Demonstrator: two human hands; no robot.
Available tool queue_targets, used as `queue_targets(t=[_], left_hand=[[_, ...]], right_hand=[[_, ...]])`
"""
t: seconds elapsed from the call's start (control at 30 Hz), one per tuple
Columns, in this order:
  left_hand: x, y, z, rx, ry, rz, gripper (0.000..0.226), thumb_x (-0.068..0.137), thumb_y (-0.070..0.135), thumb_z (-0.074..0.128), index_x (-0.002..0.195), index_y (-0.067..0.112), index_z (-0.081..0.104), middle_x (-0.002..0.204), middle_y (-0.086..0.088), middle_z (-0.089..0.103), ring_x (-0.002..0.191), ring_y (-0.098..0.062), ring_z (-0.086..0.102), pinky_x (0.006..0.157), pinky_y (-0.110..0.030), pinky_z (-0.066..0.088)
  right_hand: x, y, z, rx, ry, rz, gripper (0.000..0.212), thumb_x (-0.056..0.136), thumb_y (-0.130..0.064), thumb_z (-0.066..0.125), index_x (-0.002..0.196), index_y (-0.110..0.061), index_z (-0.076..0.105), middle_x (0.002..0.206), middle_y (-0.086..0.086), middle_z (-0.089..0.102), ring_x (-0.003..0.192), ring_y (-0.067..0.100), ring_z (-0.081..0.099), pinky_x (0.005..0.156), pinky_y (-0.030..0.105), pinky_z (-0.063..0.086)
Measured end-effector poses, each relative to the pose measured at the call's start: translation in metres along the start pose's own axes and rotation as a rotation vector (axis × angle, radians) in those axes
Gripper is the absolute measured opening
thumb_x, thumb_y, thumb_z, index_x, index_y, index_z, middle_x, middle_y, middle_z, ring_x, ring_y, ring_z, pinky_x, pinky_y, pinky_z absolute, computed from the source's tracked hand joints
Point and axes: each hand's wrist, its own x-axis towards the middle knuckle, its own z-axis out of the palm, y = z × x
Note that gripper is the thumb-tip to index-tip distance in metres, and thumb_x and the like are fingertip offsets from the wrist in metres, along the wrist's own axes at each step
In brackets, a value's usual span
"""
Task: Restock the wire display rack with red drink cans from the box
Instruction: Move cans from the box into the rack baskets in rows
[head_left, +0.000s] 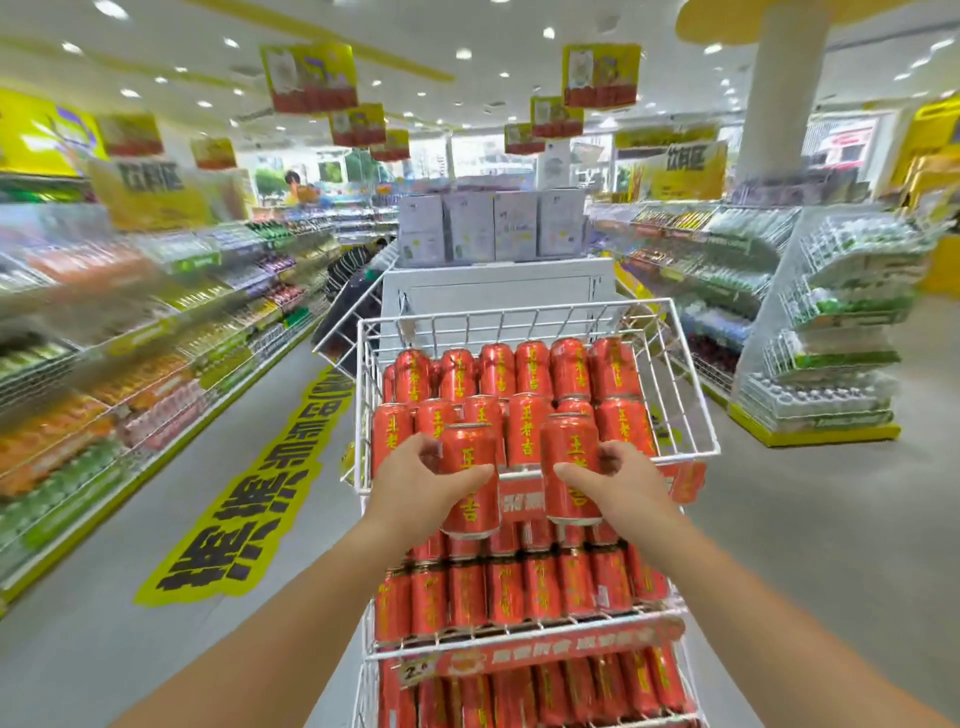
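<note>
Left hand (421, 491) curled round one red can (467, 449), right hand (621, 483) round another can (569, 444). Both upright, just above front rim of wire rack's top basket (693, 387). Stocked cans (519, 371) fill the basket; wire walls rise above the back row. Grey aisle floor (810, 519) either side.

Bright, even light from recessed ceiling spots (463, 53). Shelves (130, 332) at L/R edges smeared w/ motion blur, wide-angle bending.

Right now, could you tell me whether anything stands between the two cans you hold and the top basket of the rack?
Only the basket's front wire rim lies before them. The left can and right can face rows of stocked cans; I see no free slot behind.
</note>
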Motion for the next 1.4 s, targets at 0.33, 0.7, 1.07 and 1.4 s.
queue_targets(t=[0.33,0.7,1.07,1.4], left_hand=[[0.066,0.067,0.100,0.061,0.076,0.016,0.048,0.072,0.047,0.089,0.104,0.022,0.063,0.099,0.016,0.062,0.094,-0.009,0.062,0.083,-0.023,0.042],[0.104,0.079,0.172,0.251,0.070,-0.044,0.079,0.068,0.051,0.088,0.130,0.017,0.053,0.118,0.004,0.065,0.105,-0.012,0.063,0.092,-0.028,0.053],[0.117,0.070,0.194,0.579,-0.013,0.048,0.072,0.083,0.053,0.074,0.145,0.030,0.045,0.121,-0.004,0.067,0.125,-0.026,0.053,0.102,-0.040,0.049],[0.126,0.064,0.195,1.075,0.108,0.219,0.074,0.083,0.079,0.054,0.134,0.026,0.057,0.139,-0.004,0.036,0.129,-0.026,0.033,0.111,-0.040,0.038]], right_hand=[[0.110,0.015,-0.075,-0.025,-0.056,-0.026,0.049,0.077,-0.045,0.082,0.111,-0.018,0.060,0.102,-0.007,0.067,0.091,0.011,0.064,0.086,0.037,0.052],[0.177,0.066,-0.092,-0.044,-0.067,0.039,0.085,0.057,-0.067,0.079,0.127,-0.023,0.058,0.119,-0.003,0.067,0.106,0.017,0.064,0.093,0.041,0.053],[0.196,0.068,-0.077,-0.145,-0.136,0.014,0.046,0.080,-0.045,0.078,0.111,-0.021,0.056,0.096,-0.009,0.063,0.080,0.006,0.058,0.061,0.021,0.044],[0.203,0.074,-0.073,-0.161,-0.163,0.001,0.040,0.081,-0.047,0.076,0.104,-0.018,0.062,0.089,-0.011,0.065,0.079,0.007,0.061,0.072,0.031,0.053]])
